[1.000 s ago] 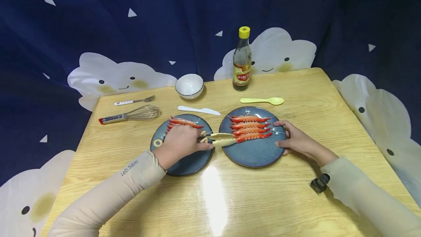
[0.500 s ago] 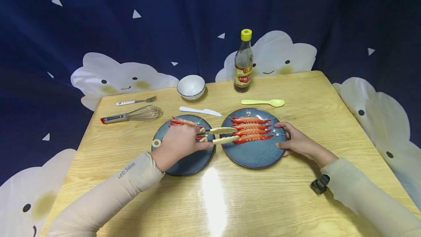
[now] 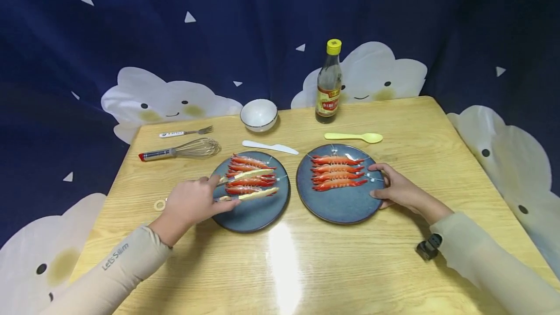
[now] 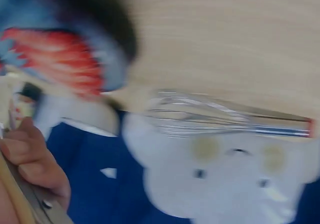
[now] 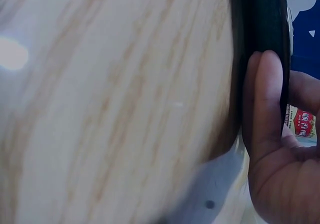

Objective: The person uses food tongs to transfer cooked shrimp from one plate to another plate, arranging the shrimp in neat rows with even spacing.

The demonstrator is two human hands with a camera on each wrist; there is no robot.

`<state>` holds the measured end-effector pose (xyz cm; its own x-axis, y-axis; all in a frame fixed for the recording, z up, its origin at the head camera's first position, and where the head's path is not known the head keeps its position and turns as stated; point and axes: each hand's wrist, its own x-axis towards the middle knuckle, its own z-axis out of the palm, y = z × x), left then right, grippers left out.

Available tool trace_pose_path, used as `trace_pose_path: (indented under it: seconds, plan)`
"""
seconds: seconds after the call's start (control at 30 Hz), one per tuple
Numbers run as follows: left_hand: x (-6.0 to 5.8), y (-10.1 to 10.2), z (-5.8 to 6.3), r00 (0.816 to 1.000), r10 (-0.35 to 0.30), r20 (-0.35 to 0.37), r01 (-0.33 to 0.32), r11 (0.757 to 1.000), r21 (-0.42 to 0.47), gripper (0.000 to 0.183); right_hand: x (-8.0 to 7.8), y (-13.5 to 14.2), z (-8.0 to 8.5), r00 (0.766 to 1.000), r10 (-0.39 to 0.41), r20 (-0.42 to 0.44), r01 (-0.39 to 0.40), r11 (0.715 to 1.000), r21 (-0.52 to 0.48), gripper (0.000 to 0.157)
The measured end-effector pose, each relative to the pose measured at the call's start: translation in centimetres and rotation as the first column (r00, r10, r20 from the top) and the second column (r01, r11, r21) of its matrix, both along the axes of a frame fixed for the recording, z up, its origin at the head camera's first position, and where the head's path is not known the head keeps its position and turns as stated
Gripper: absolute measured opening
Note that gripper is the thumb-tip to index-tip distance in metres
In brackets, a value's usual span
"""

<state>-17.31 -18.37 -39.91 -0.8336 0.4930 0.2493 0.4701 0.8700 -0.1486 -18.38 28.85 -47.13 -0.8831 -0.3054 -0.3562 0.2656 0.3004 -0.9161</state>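
Note:
My left hand [image 3: 190, 201] holds a pair of tongs [image 3: 255, 194] by the handle side, their pale yellow tips spread over the left blue plate [image 3: 258, 221]. Nothing is between the tips. Several red-and-orange prawns [image 3: 251, 182] lie on that plate, partly covered by the tongs. On the right blue plate [image 3: 337, 208], several more prawns [image 3: 337, 176] lie in a neat row. My right hand [image 3: 400, 191] grips this plate's right rim; in the right wrist view the fingers [image 5: 270, 93] lie against the plate's edge. The left wrist view is blurred.
Behind the plates lie a white knife [image 3: 271, 148], a yellow spoon [image 3: 354, 137], a whisk [image 3: 183, 150] and a fork [image 3: 185, 132]. A white bowl [image 3: 259, 115] and a yellow-capped bottle [image 3: 329, 84] stand at the table's back edge.
My left hand and the tongs have moved left, away from the right plate's prawns to over the left plate. The tong tips have spread apart. My right hand stays on its plate.

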Motion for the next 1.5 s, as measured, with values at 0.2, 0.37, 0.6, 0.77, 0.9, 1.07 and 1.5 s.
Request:
trace_pose_path:
  seconds: [0.2,0.37,0.6,0.77,0.9,1.07,1.5]
  plan:
    - [0.7,-4.7,-1.1,1.0,-0.001,0.005,0.001,1.0,0.002,0.066,0.2,0.4,0.0,1.0,-0.014,0.003,0.014,1.0,0.002,0.069]
    - [0.5,-7.1,-1.6,1.0,0.004,-0.025,-0.005,0.999,-0.033,0.064,0.3,0.7,-0.1,1.0,-0.022,0.003,0.022,1.0,-0.003,0.069]
    - [-0.1,-7.5,-1.6,1.0,0.002,-0.007,-0.002,0.999,-0.044,0.062,0.5,0.7,-0.4,1.0,-0.018,0.006,0.019,0.999,-0.029,0.069]
    - [-0.2,-7.3,-0.7,0.998,0.005,0.064,-0.001,0.998,-0.069,0.059,0.5,0.4,-0.5,1.0,-0.021,0.002,0.021,0.999,-0.034,0.07]
    - [-0.2,-7.3,-0.1,0.996,0.016,0.084,-0.011,0.998,-0.067,0.058,0.4,0.3,-0.4,1.0,-0.021,0.008,0.021,0.999,-0.035,0.069]
    - [-0.3,-7.1,-0.1,0.994,0.049,0.097,-0.046,0.998,-0.038,0.056,0.2,0.2,-0.4,1.0,-0.019,0.01,0.02,0.999,-0.041,0.068]
    - [-0.4,-7.0,0.5,0.988,0.044,0.145,-0.035,0.997,-0.062,0.057,0.0,-0.2,-0.2,1.0,-0.02,0.015,0.02,1.0,-0.012,0.068]
